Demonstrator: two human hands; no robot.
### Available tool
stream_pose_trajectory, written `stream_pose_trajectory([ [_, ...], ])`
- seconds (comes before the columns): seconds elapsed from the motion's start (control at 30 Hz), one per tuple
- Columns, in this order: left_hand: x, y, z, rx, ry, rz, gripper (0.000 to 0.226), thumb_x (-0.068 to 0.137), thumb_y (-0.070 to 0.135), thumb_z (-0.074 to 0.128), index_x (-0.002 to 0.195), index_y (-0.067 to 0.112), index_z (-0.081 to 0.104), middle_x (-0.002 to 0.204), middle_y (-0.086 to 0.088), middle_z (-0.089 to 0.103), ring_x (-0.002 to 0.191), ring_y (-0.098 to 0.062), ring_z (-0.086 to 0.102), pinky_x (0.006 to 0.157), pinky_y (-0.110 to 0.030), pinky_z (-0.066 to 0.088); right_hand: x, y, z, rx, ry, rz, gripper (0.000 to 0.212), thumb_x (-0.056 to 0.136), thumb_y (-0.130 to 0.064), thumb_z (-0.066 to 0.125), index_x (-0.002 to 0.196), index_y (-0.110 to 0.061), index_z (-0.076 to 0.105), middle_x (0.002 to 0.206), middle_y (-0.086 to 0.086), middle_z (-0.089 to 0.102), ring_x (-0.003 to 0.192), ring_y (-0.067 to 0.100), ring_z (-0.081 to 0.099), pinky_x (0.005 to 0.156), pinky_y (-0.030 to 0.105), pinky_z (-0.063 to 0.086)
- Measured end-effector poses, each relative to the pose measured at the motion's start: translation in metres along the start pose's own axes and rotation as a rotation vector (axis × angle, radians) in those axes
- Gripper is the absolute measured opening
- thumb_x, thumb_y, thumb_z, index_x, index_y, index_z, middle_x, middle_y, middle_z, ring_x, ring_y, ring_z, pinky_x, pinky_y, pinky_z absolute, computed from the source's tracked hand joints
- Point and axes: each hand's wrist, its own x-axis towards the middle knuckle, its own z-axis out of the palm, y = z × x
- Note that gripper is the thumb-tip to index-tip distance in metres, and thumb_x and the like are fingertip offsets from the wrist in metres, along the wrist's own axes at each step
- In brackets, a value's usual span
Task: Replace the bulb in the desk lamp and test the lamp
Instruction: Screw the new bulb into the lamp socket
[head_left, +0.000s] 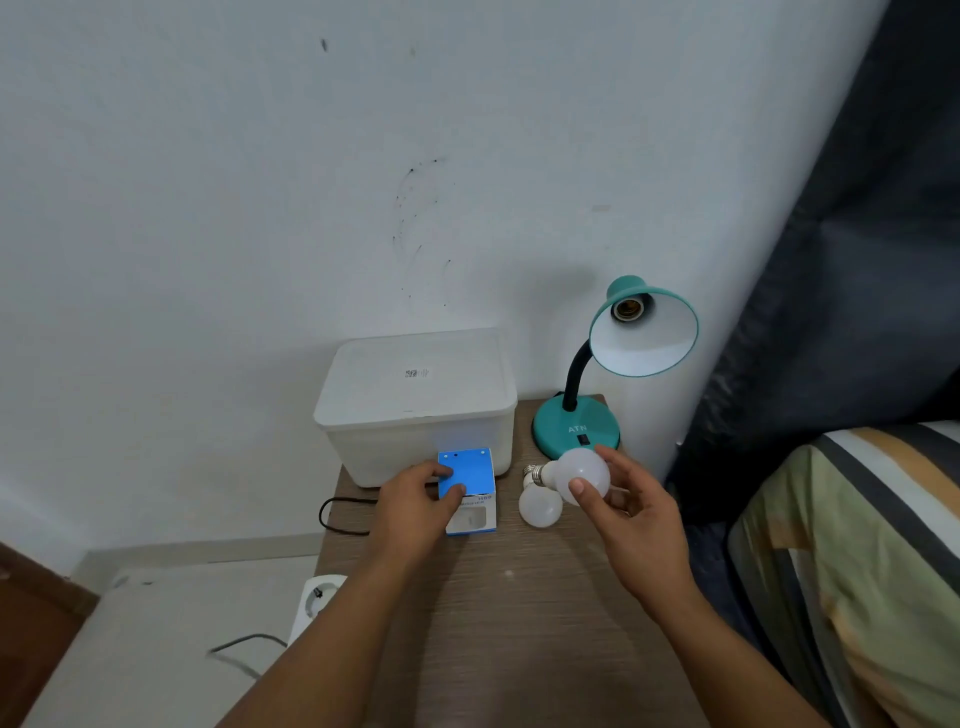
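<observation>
A teal desk lamp (576, 423) stands at the back right of the wooden bedside table (498, 613). Its shade (652, 340) tilts toward me and the socket (627, 308) inside holds no bulb. My right hand (631, 512) holds a white bulb (582, 474) by its globe, just in front of the lamp base, screw cap pointing left. A second white bulb (540, 505) lies on the table right below it. My left hand (418, 506) grips a blue and white bulb box (467, 491) that stands on the table.
A white lidded plastic container (415, 400) sits behind the box against the wall. A black cord (337, 517) loops off the table's left edge. A white power strip (317, 597) lies lower left. A striped bed (857, 561) borders the right side.
</observation>
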Motion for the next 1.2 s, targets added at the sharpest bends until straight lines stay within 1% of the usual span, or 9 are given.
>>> stream_pose_trajectory([
  [0.1, -0.001, 0.006, 0.001, 0.024, -0.010, -0.013, 0.028, 0.088, 0.035, 0.071, 0.114, 0.025, 0.064, 0.128, 0.000, 0.062, 0.092, -0.008, 0.063, 0.054, -0.013, 0.047, -0.002, 0.003, -0.007, 0.008, 0.031, -0.008, 0.048, 0.079, -0.029, 0.078, 0.124, -0.031, 0.061, 0.113, -0.012, 0.066, 0.091, -0.002, 0.066, 0.072, 0.017, 0.055],
  [0.23, -0.008, 0.015, 0.000, 0.101, 0.054, 0.086, 0.031, 0.090, 0.033, 0.067, 0.120, 0.023, 0.062, 0.125, 0.005, 0.060, 0.106, -0.012, 0.059, 0.079, -0.020, 0.048, -0.002, 0.001, -0.019, 0.031, 0.086, -0.022, 0.044, 0.080, -0.028, 0.077, 0.120, -0.032, 0.058, 0.113, -0.011, 0.065, 0.094, -0.001, 0.066, 0.076, 0.023, 0.057],
  [0.43, -0.011, 0.054, -0.002, 0.082, 0.114, 0.342, 0.025, 0.091, 0.021, 0.063, 0.115, 0.022, 0.065, 0.115, 0.014, 0.060, 0.102, -0.002, 0.054, 0.084, -0.011, 0.034, 0.012, -0.012, -0.041, 0.055, 0.224, -0.084, 0.042, 0.080, -0.027, 0.078, 0.114, -0.034, 0.056, 0.112, -0.015, 0.061, 0.098, -0.002, 0.064, 0.080, 0.023, 0.057],
  [0.53, -0.007, 0.082, 0.003, 0.021, 0.087, 0.426, 0.028, 0.091, 0.022, 0.065, 0.119, 0.023, 0.064, 0.117, 0.013, 0.060, 0.100, 0.003, 0.049, 0.087, -0.014, 0.037, 0.025, -0.018, -0.051, 0.076, 0.268, -0.100, 0.042, 0.078, -0.029, 0.079, 0.112, -0.038, 0.056, 0.115, -0.012, 0.062, 0.101, 0.009, 0.066, 0.082, 0.028, 0.057],
  [0.6, -0.001, 0.101, 0.006, -0.031, 0.068, 0.487, 0.032, 0.089, 0.022, 0.066, 0.121, 0.021, 0.063, 0.119, 0.011, 0.061, 0.103, 0.000, 0.052, 0.092, -0.022, 0.046, 0.034, -0.024, -0.055, 0.112, 0.284, -0.121, 0.043, 0.078, -0.025, 0.080, 0.110, -0.039, 0.055, 0.115, -0.012, 0.063, 0.099, 0.009, 0.067, 0.080, 0.027, 0.058],
  [0.77, 0.024, 0.145, 0.015, -0.068, -0.002, 0.504, 0.054, 0.086, 0.026, 0.071, 0.136, 0.030, 0.049, 0.133, 0.011, 0.053, 0.120, -0.007, 0.051, 0.103, -0.036, 0.047, 0.052, -0.039, -0.055, 0.137, 0.291, -0.204, 0.046, 0.079, -0.017, 0.079, 0.116, -0.034, 0.057, 0.116, -0.014, 0.061, 0.101, 0.003, 0.064, 0.075, 0.014, 0.054],
  [0.9, 0.048, 0.169, 0.020, -0.092, -0.116, 0.530, 0.089, 0.078, 0.023, 0.079, 0.149, 0.038, 0.028, 0.146, 0.005, 0.041, 0.131, -0.014, 0.044, 0.107, -0.042, 0.044, 0.071, -0.042, -0.047, 0.071, 0.296, -0.277, 0.049, 0.080, -0.019, 0.079, 0.122, -0.033, 0.059, 0.118, -0.018, 0.055, 0.107, 0.004, 0.060, 0.082, 0.014, 0.053],
  [1.0, 0.067, 0.183, 0.019, -0.049, -0.187, 0.573, 0.111, 0.072, 0.018, 0.083, 0.149, 0.053, 0.012, 0.151, 0.007, 0.036, 0.134, -0.016, 0.041, 0.107, -0.042, 0.043, 0.084, -0.042, -0.037, 0.061, 0.315, -0.280, 0.048, 0.080, -0.019, 0.079, 0.123, -0.026, 0.061, 0.118, -0.013, 0.055, 0.109, 0.009, 0.060, 0.086, 0.017, 0.054],
  [1.2, 0.092, 0.200, 0.024, -0.004, -0.196, 0.712, 0.110, 0.076, 0.008, 0.081, 0.151, 0.051, 0.013, 0.151, 0.004, 0.037, 0.132, -0.016, 0.045, 0.098, -0.035, 0.051, 0.109, -0.041, -0.024, 0.027, 0.351, -0.300, 0.048, 0.079, -0.020, 0.080, 0.122, -0.026, 0.059, 0.120, -0.007, 0.055, 0.110, 0.013, 0.060, 0.086, 0.028, 0.058],
])
